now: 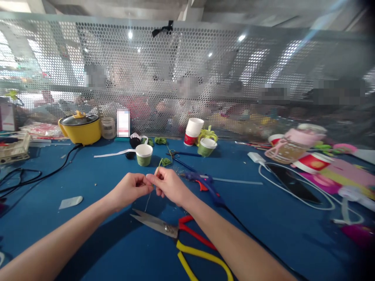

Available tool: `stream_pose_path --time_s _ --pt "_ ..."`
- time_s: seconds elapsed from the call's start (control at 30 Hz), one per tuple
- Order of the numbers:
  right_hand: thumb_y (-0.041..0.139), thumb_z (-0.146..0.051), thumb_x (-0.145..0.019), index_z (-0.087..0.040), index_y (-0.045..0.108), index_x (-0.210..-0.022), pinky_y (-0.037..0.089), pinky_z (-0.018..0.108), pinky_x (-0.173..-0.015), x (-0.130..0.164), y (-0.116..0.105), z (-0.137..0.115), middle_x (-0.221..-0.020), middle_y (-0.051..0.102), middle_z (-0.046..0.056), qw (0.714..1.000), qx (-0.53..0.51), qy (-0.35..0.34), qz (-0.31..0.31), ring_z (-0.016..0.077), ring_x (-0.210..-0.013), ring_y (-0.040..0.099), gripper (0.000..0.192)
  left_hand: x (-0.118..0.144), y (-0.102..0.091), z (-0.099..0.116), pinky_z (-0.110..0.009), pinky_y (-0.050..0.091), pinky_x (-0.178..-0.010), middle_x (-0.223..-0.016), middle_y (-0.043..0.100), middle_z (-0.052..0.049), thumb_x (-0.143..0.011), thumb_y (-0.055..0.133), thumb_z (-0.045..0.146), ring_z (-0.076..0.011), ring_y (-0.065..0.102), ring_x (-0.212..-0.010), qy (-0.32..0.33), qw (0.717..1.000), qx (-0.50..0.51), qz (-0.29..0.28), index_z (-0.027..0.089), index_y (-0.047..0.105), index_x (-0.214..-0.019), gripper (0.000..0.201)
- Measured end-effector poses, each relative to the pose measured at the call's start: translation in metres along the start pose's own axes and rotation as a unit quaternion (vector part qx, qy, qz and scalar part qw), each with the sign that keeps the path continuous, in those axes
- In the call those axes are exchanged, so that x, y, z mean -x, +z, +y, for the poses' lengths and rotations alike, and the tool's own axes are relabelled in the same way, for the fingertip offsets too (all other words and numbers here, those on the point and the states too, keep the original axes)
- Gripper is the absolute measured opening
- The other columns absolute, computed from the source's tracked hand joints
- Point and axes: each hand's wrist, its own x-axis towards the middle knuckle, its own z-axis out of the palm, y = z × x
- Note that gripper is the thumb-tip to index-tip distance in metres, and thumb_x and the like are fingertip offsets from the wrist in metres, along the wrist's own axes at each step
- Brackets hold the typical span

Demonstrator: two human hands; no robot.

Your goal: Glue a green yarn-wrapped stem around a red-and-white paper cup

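Note:
Over the middle of the blue table, my left hand (132,187) and my right hand (170,185) meet at the fingertips, both closed in a pinch. Green yarn (165,161) comes out above my right fingers, and a thin pale strand (148,201) hangs below them. Whatever sits between my left fingertips is hidden. Large scissors (159,225) with one red and one yellow handle lie slightly open beneath my hands. Just beyond them stands a green paper cup (144,155). A blue glue gun (202,180) rests to the right of my right hand.
A yellow electric pot (80,130) stands back left, its cord trailing left. Stacked paper cups (193,130) and another green cup (207,147) are at the back. A phone (293,182) with a white cable lies right, beside craft scraps. A perforated metal screen (175,78) closes the far side.

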Motion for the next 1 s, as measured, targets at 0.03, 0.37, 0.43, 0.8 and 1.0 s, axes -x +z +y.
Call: stream_pose_path --time_s 0.03,0.37,0.43,0.8,1.0 --pt "0.052 -0.04 -0.077 -0.018 0.04 -0.06 0.032 0.016 -0.032 0.0 0.0 0.0 -0.038 0.046 -0.006 1.0 0.005 0.001 0.001 0.0055 -0.032 0.041 0.029 0.0 0.0 0.001 -0.02 0.026 -0.046 -0.055 0.051 0.001 -0.068 0.055 0.033 -0.0085 0.038 -0.051 -0.001 1.0 0.002 0.0 0.011 0.061 -0.07 0.024" --pt "0.051 -0.028 -0.079 -0.017 0.044 -0.068 0.038 0.016 -0.037 0.001 -0.003 0.0 -0.054 0.051 -0.004 0.993 -0.08 -0.055 -0.068 0.0063 -0.044 0.048 0.017 0.003 -0.008 0.006 -0.02 0.017 -0.042 -0.056 0.044 0.004 -0.068 0.056 0.035 -0.0042 0.024 -0.045 -0.05 0.994 0.067 -0.065 0.012 0.055 -0.068 0.023" --pt "0.05 -0.027 -0.079 -0.017 0.044 -0.067 0.037 0.016 -0.036 0.001 -0.004 -0.001 -0.052 0.05 -0.004 0.993 -0.083 -0.05 -0.061 0.0061 -0.043 0.048 0.017 0.004 -0.01 0.007 -0.02 0.017 -0.042 -0.057 0.045 0.004 -0.071 0.054 0.036 -0.0043 0.024 -0.045 -0.034 0.994 0.061 -0.08 0.012 0.056 -0.072 0.024" --pt "0.048 -0.026 -0.081 -0.017 0.044 -0.068 0.037 0.017 -0.038 0.001 -0.006 -0.003 -0.047 0.05 -0.005 0.997 -0.038 -0.035 -0.052 0.0059 -0.038 0.046 0.017 0.005 -0.014 0.007 -0.021 0.032 -0.053 -0.062 0.05 0.002 -0.073 0.048 0.027 -0.008 0.039 -0.055 0.059 0.991 -0.109 -0.052 0.013 0.053 -0.068 0.015" --pt "0.048 -0.028 -0.081 -0.017 0.042 -0.067 0.037 0.018 -0.039 0.003 -0.005 -0.004 -0.048 0.05 -0.004 0.998 0.01 -0.042 -0.034 0.0069 -0.039 0.046 0.018 0.005 -0.012 0.008 -0.021 0.03 -0.052 -0.061 0.048 0.002 -0.072 0.047 0.025 -0.0074 0.036 -0.053 0.049 0.991 -0.114 -0.041 0.012 0.052 -0.068 0.015"
